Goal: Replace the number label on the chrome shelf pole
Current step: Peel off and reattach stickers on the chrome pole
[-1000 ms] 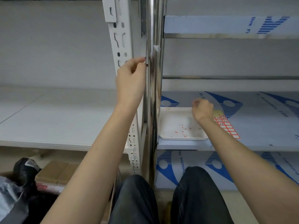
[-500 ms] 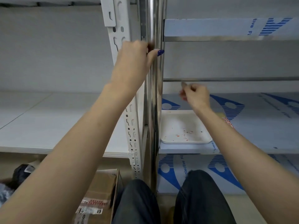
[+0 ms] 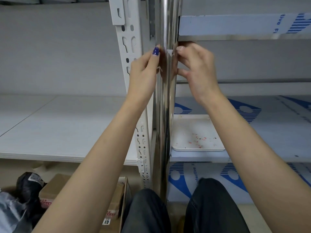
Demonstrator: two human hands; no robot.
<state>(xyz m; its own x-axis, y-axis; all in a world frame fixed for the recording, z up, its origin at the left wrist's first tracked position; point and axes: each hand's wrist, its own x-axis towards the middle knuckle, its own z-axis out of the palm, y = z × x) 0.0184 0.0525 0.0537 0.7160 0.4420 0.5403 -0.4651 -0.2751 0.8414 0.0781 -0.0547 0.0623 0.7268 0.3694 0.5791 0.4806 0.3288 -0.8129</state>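
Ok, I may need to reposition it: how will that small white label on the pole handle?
Probably floppy and almost weightless: the label is a thin scrap held at its edge by the right hand. It likely sticks fast once pressed, though the pole is shiny and curved, so its corners may lift.

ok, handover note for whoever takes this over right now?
Left hand: thumb against the left side of the chrome pole, fingers hidden behind it.
Right hand: fingertips pinch a small white label at the pole's right side, just under the upper shelf.
Done: label is at the pole; red and black scraps lie in the white tray on the lower shelf.
Left: label looks only partly stuck, number unreadable; old or new one can't be told. Press it flat, check it.
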